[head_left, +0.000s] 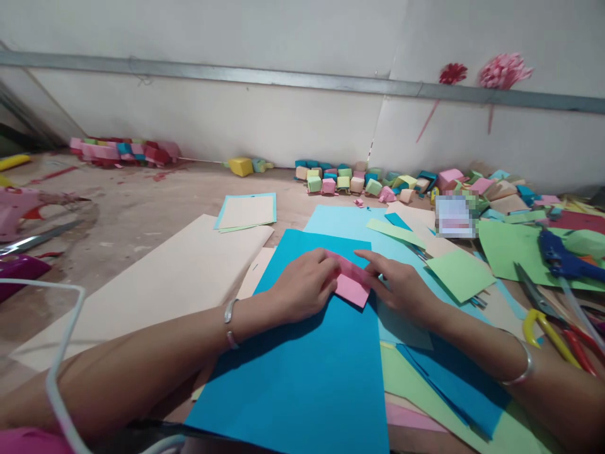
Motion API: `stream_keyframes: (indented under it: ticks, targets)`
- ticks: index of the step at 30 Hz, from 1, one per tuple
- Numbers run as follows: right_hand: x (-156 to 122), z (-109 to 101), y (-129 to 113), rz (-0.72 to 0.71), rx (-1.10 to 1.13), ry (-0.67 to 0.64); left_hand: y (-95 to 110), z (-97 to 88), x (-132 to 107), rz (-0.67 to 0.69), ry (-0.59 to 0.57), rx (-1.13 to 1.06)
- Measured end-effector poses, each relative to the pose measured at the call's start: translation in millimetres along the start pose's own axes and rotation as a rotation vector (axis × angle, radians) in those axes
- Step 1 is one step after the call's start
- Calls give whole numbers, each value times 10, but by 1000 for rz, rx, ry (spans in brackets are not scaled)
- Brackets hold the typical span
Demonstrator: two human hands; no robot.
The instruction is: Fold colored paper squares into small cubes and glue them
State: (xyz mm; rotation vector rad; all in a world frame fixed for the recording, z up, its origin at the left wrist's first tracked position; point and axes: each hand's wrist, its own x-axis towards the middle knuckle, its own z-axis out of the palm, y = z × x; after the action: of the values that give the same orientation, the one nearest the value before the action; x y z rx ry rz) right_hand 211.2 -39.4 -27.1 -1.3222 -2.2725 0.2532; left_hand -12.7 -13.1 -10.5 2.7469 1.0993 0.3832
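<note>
A small folded pink paper lies on a large blue sheet in front of me. My left hand rests on the pink paper's left end, fingers curled and pressing it down. My right hand presses the paper's right end with its fingers together and the index finger stretched along the top fold. Both wrists wear silver bangles.
Cream sheets lie to the left, green paper and a light blue sheet to the right. Scissors and a blue glue gun sit at far right. Several coloured paper cubes line the wall. A pink glue gun is at far left.
</note>
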Motion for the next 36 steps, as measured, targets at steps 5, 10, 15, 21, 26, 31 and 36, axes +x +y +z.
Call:
stream_keyframes:
  ticks: [5, 10, 15, 21, 26, 31, 36]
  targets:
    - [-10, 61, 97, -20, -203, 75, 32, -78, -44, 136, 167, 54]
    - [8, 23, 128, -88, -215, 129, 39, -87, -87, 375, 127, 61]
    - [17, 9, 104, -179, -164, 150, 18, 39, -85, 305, 156, 129]
    - [3, -13, 72, -274, -231, -24, 64, 8, -90, 196, 229, 218]
    - [-10, -87, -13, -236, -342, -191, 68, -25, -72, 188, -25, 247]
    - [4, -86, -101, -272, -532, -219, 110, -22, -45, 202, -63, 392]
    - [-16, -60, -199, -221, -703, -275, 194, -41, -44, 139, -87, 497]
